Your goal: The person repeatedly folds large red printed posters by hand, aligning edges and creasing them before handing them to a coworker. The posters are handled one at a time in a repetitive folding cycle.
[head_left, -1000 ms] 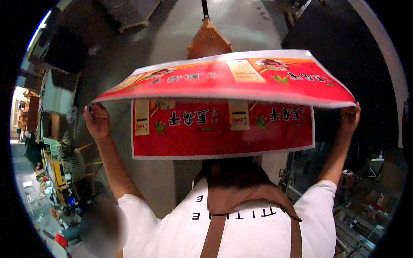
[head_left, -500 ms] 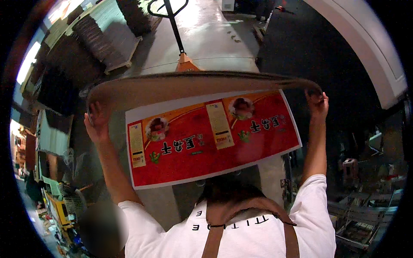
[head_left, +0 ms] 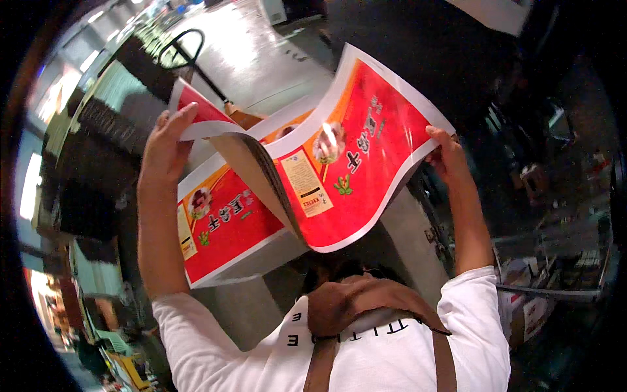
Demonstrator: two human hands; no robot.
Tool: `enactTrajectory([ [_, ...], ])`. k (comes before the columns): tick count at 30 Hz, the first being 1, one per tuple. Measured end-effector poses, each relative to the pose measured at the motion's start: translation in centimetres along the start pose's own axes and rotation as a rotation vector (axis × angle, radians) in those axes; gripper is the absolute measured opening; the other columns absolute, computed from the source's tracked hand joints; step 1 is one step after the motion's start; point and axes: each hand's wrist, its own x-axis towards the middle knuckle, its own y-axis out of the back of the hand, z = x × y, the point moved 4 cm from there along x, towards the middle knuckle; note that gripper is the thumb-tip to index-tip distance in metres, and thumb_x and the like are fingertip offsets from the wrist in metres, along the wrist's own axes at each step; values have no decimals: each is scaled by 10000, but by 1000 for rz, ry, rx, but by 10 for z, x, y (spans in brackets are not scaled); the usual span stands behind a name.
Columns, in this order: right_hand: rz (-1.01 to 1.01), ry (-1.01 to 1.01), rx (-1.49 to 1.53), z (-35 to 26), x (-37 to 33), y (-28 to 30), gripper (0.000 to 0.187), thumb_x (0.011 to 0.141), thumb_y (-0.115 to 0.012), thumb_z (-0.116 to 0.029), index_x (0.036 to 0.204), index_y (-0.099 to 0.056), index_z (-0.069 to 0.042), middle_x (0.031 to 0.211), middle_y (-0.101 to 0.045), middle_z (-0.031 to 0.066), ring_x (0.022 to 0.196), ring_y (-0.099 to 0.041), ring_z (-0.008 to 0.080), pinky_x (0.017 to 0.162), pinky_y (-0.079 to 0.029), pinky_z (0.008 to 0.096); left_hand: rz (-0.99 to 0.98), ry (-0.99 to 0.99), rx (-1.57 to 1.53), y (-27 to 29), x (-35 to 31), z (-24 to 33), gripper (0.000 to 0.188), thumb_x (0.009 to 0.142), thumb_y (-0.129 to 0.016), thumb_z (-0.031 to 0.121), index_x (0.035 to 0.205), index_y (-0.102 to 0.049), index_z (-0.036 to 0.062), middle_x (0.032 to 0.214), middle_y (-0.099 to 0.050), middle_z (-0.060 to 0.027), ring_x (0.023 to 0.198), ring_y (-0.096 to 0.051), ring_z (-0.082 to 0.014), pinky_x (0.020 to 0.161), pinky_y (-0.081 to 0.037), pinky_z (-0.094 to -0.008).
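I see left fingers (head_left: 187, 112) and right fingers (head_left: 437, 132) pinching the red printed cardboard (head_left: 366, 160); its deep sag could crease it or scuff the lower sheet (head_left: 238, 228).

Between your left hand (head_left: 165, 147) and right hand (head_left: 449, 153), the sagging printed sheet (head_left: 385, 144) blocks any straight pass. You have open room between its lower right edge and your right forearm (head_left: 471, 222). Beneath its left part, the lower sheet (head_left: 228, 225) obstructs reaching down.
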Motion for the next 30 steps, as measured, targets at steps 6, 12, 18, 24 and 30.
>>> enactTrajectory([
  [6, -17, 18, -132, 3, -73, -39, 252, 760, -586, -342, 750, -608, -92, 654, -567, 24, 519, -518, 107, 418, -373, 230, -373, -7, 27, -47, 0, 34, 251, 761, -606, 164, 969, -588, 26, 837, -620, -43, 742, -592, -131, 657, -469, -266],
  [12, 160, 93, -44, 50, -89, 21, 239, 752, -574, -259, 908, -565, -78, 669, -564, 6, 545, -528, 81, 411, -362, 197, -934, 180, 193, -154, -33, -46, 472, 703, -670, 179, 1069, -499, -66, 846, -600, -37, 795, -568, -101, 654, -440, -231],
  [18, 156, -40, 15, 48, -66, 122, 222, 756, -546, -239, 905, -553, -75, 712, -565, 17, 599, -534, 112, 475, -404, 236, -1136, 264, 507, -309, 5, -121, 584, 693, -715, 225, 1167, -460, -3, 1013, -569, -63, 845, -521, -127, 688, -383, -271],
  [24, 273, -104, -146, 63, -31, 239, 227, 776, -527, -262, 835, -596, -54, 660, -583, 33, 519, -523, 123, 445, -396, 243, -1417, 478, 354, -468, -22, -136, 333, 713, -701, 255, 992, -602, 103, 968, -583, 20, 827, -504, -129, 710, -354, -249],
  [30, 386, -217, -342, 67, 37, 346, 315, 804, -531, -312, 855, -621, -14, 777, -613, 90, 599, -554, 177, 490, -439, 298, -1522, 552, 23, -621, 61, -246, 277, 742, -672, 222, 871, -610, -14, 814, -630, -114, 744, -602, -202, 688, -473, -330],
])
